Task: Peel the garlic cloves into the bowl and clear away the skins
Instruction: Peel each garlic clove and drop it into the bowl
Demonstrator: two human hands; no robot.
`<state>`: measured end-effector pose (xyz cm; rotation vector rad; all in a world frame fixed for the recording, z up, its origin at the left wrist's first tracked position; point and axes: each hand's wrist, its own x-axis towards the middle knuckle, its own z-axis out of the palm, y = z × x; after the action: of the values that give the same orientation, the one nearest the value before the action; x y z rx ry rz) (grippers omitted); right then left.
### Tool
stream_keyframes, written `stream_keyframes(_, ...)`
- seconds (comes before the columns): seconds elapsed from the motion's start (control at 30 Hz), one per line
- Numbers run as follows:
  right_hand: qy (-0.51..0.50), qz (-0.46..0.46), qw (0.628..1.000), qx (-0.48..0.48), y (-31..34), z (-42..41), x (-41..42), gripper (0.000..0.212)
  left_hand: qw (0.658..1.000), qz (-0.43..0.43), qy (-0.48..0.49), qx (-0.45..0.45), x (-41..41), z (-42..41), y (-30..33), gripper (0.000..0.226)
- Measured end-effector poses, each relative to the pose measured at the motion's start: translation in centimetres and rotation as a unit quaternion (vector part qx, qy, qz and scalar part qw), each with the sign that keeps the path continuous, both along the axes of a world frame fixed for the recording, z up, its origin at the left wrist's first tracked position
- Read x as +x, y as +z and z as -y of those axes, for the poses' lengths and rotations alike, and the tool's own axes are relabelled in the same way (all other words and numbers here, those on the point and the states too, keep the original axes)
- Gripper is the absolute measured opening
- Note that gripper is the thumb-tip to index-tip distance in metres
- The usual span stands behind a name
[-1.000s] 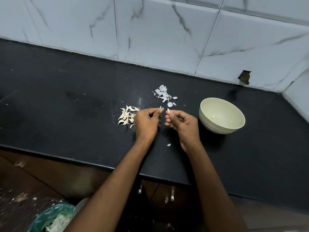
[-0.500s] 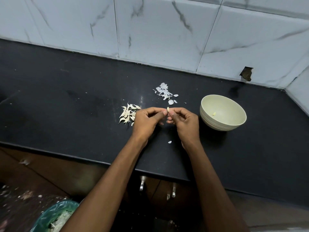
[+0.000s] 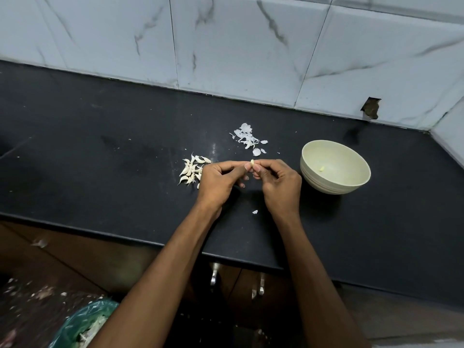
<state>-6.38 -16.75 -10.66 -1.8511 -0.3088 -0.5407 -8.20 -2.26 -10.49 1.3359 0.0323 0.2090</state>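
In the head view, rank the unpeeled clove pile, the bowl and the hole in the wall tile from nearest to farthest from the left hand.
1. Clove pile: touching the left hand, on its left.
2. Bowl: right, beyond the right hand.
3. Tile hole: far right, on the wall.

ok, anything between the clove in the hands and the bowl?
Nothing visible. Both hands pinch the garlic clove just left of the bowl; only bare black counter lies between. The skins sit behind, off that path.
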Motion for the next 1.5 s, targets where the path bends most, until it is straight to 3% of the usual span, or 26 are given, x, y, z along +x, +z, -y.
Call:
stream_keyframes(0.3, 0.006, -0.003, 1.000, 0.014, 0.20, -0.11, -0.27, 0.021, 1.000, 0.001, 0.005, 0.002, -0.09, -0.11, 0.07, 0.012)
stream_keyframes(0.57, -0.026, 0.041, 0.997, -0.055, 0.48, -0.14, -0.52, 0.022, 1.000, 0.011, -0.014, -0.001, -0.25, -0.10, 0.32, 0.015)
stream_keyframes(0.9, -0.009, 0.041, 0.998, -0.056, 0.57, -0.37, -0.79, 0.027, 1.000, 0.004, 0.025, 0.014, -0.05, 0.03, 0.03, 0.009)
stream_keyframes(1.3, 0.109, -0.101, 0.986, 0.069, 0.13, -0.51, -0.07, 0.020, 0.999, -0.015, 0.031, -0.006, 0.16, 0.13, 0.18, 0.012)
stream_keyframes(1.5, 0.115, -0.121, 0.979, 0.116, 0.26, -0.17, 0.08, 0.019, 0.999, -0.012, 0.037, 0.025, -0.13, 0.43, 0.57, 0.011)
